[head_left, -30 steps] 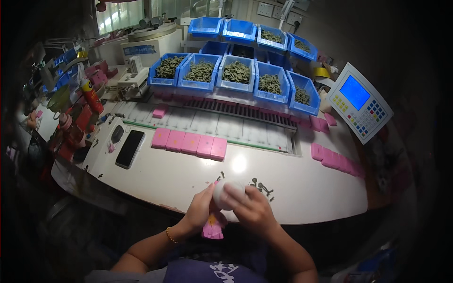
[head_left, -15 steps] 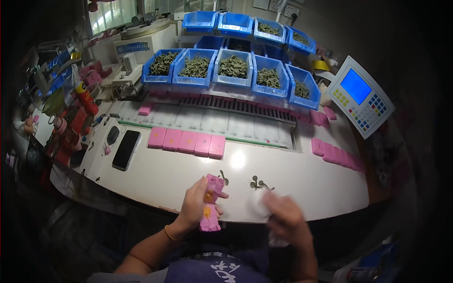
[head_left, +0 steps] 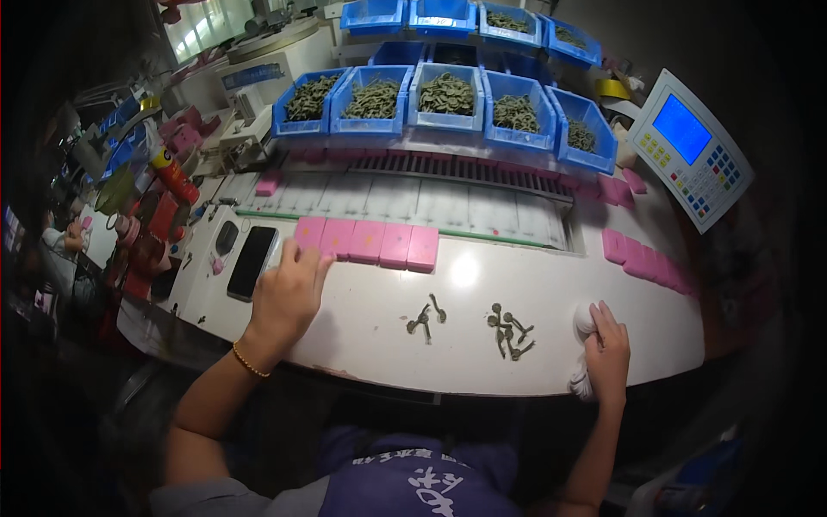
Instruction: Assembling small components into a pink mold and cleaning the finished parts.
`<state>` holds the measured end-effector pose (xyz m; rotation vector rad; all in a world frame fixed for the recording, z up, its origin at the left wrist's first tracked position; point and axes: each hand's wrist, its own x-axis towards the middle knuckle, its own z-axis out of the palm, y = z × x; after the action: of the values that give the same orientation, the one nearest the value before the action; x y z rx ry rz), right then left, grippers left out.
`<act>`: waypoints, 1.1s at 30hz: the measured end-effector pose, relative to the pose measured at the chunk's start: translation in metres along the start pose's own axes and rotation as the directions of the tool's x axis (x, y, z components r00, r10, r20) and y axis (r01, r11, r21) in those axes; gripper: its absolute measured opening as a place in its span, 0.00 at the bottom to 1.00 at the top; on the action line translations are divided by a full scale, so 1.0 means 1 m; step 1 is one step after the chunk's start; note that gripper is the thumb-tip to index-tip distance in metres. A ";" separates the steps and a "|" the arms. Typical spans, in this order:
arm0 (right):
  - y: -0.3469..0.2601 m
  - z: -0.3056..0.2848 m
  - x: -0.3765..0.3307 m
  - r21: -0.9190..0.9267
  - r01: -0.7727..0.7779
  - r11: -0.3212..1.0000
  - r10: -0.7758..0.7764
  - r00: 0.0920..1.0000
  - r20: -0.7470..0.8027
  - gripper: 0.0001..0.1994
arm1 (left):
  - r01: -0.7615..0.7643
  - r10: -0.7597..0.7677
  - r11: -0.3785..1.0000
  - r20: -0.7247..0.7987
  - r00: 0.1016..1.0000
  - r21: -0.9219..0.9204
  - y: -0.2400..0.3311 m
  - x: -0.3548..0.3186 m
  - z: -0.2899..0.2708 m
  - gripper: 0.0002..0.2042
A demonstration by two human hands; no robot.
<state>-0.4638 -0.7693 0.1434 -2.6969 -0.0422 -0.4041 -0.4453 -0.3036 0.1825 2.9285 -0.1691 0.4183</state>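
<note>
"So, where is the left hand [head_left: 289, 297]?"

"At the left end of the row of pink blocks [head_left: 366, 240], fingertips bent down at the near edge. I can't tell whether they pinch one."

"And the right hand [head_left: 610, 349]?"

"Over the white bundle [head_left: 585, 321], which shows along its left side. Gripping or merely resting, I can't tell."

"Between the two?"

"Small dark-green stalked pieces [head_left: 423, 320], in two loose clusters. Farther out, a phone [head_left: 251, 265] lies just left of the left hand; blue bins [head_left: 366, 126] stand beyond the blocks."
</note>
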 end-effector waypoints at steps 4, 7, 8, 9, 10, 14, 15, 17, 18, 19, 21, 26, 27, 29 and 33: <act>-0.001 -0.003 -0.002 0.027 -0.012 1.000 0.012 1.000 -0.005 0.24 | 0.081 -0.086 0.996 0.119 0.989 0.046 -0.012 -0.006 0.023 0.13; -0.008 -0.006 0.000 0.032 -0.032 0.999 0.031 0.999 0.025 0.23 | 0.094 -0.098 0.994 0.065 0.993 0.054 -0.025 -0.001 0.020 0.15; -0.010 -0.007 0.000 0.056 -0.030 0.998 0.029 0.999 0.028 0.22 | 0.183 -0.166 0.962 0.098 0.981 -0.201 -0.035 0.000 0.019 0.16; -0.011 -0.007 -0.003 0.059 -0.027 0.998 0.025 0.999 0.032 0.22 | 0.266 -0.223 0.858 0.147 0.964 -0.439 -0.039 -0.001 0.018 0.18; -0.015 -0.004 -0.006 -0.052 0.015 0.999 -0.019 0.998 -0.067 0.21 | 0.462 -0.309 0.520 0.346 0.886 -0.718 -0.031 -0.005 0.017 0.20; -0.075 0.015 -0.019 0.106 0.256 0.961 -0.229 0.950 -0.214 0.18 | 0.521 -0.300 -0.056 0.512 0.805 -0.852 0.007 -0.023 0.020 0.24; -0.101 0.018 -0.018 0.188 0.406 0.894 -0.369 0.907 -0.203 0.17 | 0.520 -0.301 -0.057 0.511 0.805 -0.853 0.014 -0.025 0.021 0.24; -0.136 0.030 -0.024 0.386 0.482 0.786 -0.463 0.874 -0.147 0.19 | 0.509 -0.217 -0.252 0.561 0.799 -0.823 0.030 -0.027 0.023 0.25; -0.148 0.034 -0.025 0.413 0.511 0.753 -0.504 0.853 -0.137 0.21 | 0.522 -0.191 -0.271 0.576 0.795 -0.809 0.035 -0.027 0.024 0.26; -0.158 0.037 -0.024 0.411 0.512 0.754 -0.504 0.852 -0.138 0.21 | 0.521 -0.189 -0.272 0.575 0.796 -0.809 0.041 -0.027 0.021 0.26; -0.174 0.042 -0.022 0.450 0.560 0.696 -0.544 0.820 -0.181 0.22 | 0.511 -0.191 -0.294 0.574 0.796 -0.807 0.053 -0.028 0.015 0.26; -0.196 0.024 -0.011 0.434 0.595 0.676 -0.471 0.802 -0.368 0.27 | 0.527 -0.170 -0.292 0.585 0.793 -0.798 0.061 -0.029 0.010 0.27; -0.197 0.024 -0.011 0.431 0.599 0.675 -0.475 0.800 -0.368 0.27 | 0.521 -0.155 -0.280 0.574 0.804 -0.806 0.061 -0.030 0.011 0.28; -0.203 0.021 -0.012 0.342 0.678 0.651 -0.642 0.732 -0.230 0.27 | 0.518 -0.135 -0.319 0.579 0.804 -0.794 0.058 -0.032 0.018 0.27; -0.208 0.043 -0.032 0.465 0.690 0.554 -0.711 0.683 -0.166 0.23 | 0.417 -0.220 -0.340 0.503 0.836 -0.843 0.063 -0.032 0.035 0.27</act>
<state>-0.5006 -0.5602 0.1785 -2.0463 -1.1265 -0.4765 -0.4757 -0.3693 0.1506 1.0943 0.2711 -0.1087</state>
